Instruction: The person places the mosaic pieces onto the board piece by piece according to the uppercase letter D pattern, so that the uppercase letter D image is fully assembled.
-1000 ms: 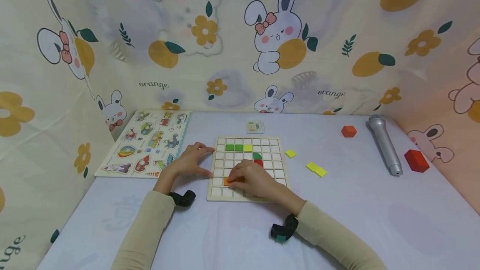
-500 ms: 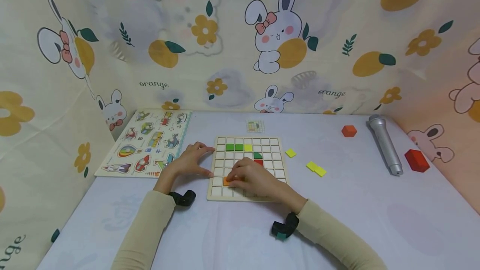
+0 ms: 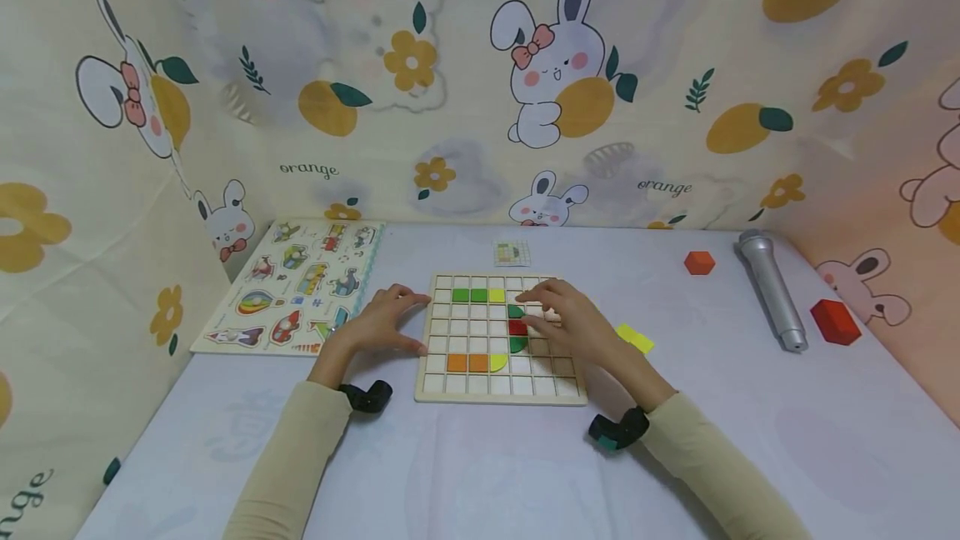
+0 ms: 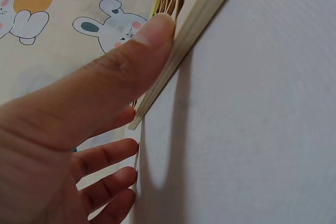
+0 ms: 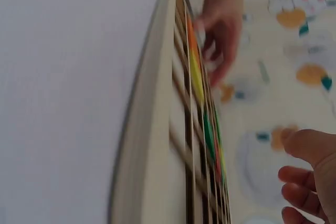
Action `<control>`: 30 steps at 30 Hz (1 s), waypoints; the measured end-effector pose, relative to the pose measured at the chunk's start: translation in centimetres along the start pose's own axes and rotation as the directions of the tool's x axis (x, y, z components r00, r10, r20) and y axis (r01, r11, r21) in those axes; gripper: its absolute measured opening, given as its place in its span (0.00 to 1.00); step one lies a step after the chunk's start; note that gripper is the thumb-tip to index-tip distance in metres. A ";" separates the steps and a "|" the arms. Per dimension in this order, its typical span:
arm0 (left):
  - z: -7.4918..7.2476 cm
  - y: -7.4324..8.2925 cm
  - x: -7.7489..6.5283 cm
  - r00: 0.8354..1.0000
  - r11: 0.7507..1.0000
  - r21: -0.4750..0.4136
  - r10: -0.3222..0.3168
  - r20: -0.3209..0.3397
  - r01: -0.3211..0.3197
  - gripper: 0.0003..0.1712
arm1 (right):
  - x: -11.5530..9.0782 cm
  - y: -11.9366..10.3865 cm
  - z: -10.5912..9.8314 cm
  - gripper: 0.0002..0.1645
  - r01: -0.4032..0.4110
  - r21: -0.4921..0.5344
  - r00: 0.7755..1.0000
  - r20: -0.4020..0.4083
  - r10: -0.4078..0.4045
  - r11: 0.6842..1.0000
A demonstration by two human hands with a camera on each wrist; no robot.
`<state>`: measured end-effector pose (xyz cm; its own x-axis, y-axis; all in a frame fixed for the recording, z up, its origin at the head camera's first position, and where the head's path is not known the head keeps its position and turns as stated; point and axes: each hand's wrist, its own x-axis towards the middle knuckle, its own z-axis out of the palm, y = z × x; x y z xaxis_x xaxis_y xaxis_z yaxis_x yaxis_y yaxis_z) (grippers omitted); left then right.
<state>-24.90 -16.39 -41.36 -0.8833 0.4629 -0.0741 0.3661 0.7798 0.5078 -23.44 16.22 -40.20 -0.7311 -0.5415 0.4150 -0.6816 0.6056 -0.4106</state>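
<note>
Pale wood frames a grid board lying flat in the middle of a white-covered table, its near edge facing the person and its sides running away toward a rabbit-and-orange printed cloth. Its edges look nearly equal, so a long axis cannot be told. Across its far part, two green squares and a yellow square line up left to right; nearer, two orange squares and a rounded yellow piece form a parallel row. Between them, a red square sits in a column running away from the person, with green rounded pieces before and behind it, their curves turned right.

The left hand spreads its thumb and index finger along the board's left side, touching it. The right hand hovers over the far right of the grid, thumb and fingers parted, gripping nothing visible. Two loose yellow tiles lie touching beside its wrist.

From the head, the tile layout shows, along with a small printed card beyond the board. The left wrist view reveals the thickness of the board's rim and the thumb against it; the right wrist view catches the board edge-on, blurred, with the left hand at its far end.
</note>
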 end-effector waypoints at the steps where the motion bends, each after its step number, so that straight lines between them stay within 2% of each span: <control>1: 0.0 0.0 0.0 1.000 1.000 -0.001 -0.001 0.000 0.001 0.49 | -0.3 0.5 -0.4 0.17 -0.017 -0.016 1.000 -0.010 0.017 1.000; 8: -0.1 0.1 -0.1 1.000 1.000 -0.001 -0.008 0.001 0.008 0.48 | -1.8 3.4 -2.5 0.17 -0.177 -0.069 0.983 -0.063 0.172 0.982; 13: 0.0 0.1 0.0 1.000 1.000 0.003 0.000 -0.002 0.000 0.48 | -2.4 4.8 -2.9 0.17 -0.208 -0.085 0.977 -0.065 0.203 0.974; 18: 0.1 0.0 0.0 1.000 1.000 -0.005 0.000 -0.001 0.000 0.49 | -2.7 5.4 -2.9 0.18 -0.247 -0.095 0.969 -0.034 0.245 0.964; 21: 0.1 0.0 0.0 1.000 1.000 -0.002 -0.001 0.000 0.001 0.49 | -2.7 5.7 -2.8 0.21 -0.311 -0.118 0.950 -0.004 0.313 0.943; 27: 0.0 0.0 0.0 1.000 1.000 0.001 0.007 -0.001 -0.007 0.49 | -2.7 6.2 -2.3 0.29 -0.427 -0.214 0.889 0.077 0.450 0.879; 30: 0.0 0.0 0.1 1.000 1.000 -0.001 0.006 0.001 -0.006 0.48 | -2.8 6.4 -2.1 0.27 -0.435 -0.225 0.882 0.088 0.463 0.872</control>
<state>-24.95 -16.38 -41.41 -0.8810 0.4677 -0.0717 0.3710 0.7768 0.5088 -25.75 22.87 -42.25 -0.9630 -0.2487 0.1041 -0.2696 0.8949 -0.3555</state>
